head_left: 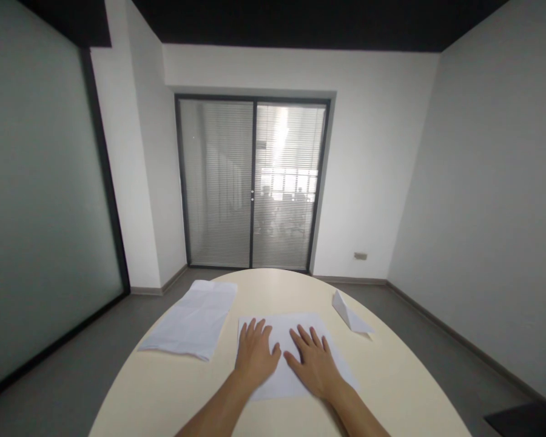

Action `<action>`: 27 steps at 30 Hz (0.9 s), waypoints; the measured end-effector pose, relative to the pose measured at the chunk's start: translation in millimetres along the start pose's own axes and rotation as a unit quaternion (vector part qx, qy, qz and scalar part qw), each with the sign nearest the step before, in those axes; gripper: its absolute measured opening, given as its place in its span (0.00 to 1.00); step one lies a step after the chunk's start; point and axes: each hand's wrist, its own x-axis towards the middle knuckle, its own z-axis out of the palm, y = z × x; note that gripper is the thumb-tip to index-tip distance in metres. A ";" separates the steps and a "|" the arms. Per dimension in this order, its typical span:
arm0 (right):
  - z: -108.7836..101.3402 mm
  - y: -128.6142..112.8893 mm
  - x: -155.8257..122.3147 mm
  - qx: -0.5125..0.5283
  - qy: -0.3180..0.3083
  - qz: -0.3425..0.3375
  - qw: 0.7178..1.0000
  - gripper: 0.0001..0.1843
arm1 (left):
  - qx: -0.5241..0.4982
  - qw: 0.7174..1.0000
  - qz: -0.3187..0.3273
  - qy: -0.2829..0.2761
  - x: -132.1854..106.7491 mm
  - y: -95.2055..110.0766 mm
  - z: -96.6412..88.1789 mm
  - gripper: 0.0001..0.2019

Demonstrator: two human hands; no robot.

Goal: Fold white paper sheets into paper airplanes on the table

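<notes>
A white sheet of paper (286, 331) lies flat on the cream round table (391, 388) in front of me. My left hand (255, 355) rests palm down on its left half, fingers stretched out. Beside it, my right hand (313, 361) lies flat on the right half, fingers spread. The thumbs nearly meet over the middle of the sheet. Neither hand holds anything.
A creased, unfolded white sheet (193, 318) lies on the table to the left. A folded paper plane (349, 312) sits at the far right of the table. Beyond are a glass sliding door with blinds (252, 182), white walls and grey floor.
</notes>
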 end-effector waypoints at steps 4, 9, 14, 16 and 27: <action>1.8 12.2 7.7 -0.008 0.015 0.012 1.000 0.39 | -0.023 0.998 0.014 -0.060 -8.1 3.3 2.0 0.32; 6.7 20.2 13.6 -0.030 0.033 0.068 0.997 0.40 | -0.030 0.997 0.011 -0.067 -9.2 -0.5 6.2 0.33; 6.2 15.7 12.5 -0.049 0.059 0.105 0.991 0.38 | -0.030 0.998 0.016 -0.060 -8.7 -2.4 9.2 0.33; 2.7 11.2 9.0 -0.054 0.072 0.086 0.992 0.34 | -0.026 0.998 0.014 -0.061 -9.0 -1.4 9.4 0.33; -2.6 9.8 2.9 0.019 0.008 -0.024 0.999 0.33 | 0.001 0.998 -0.010 -0.059 -11.8 9.4 3.5 0.31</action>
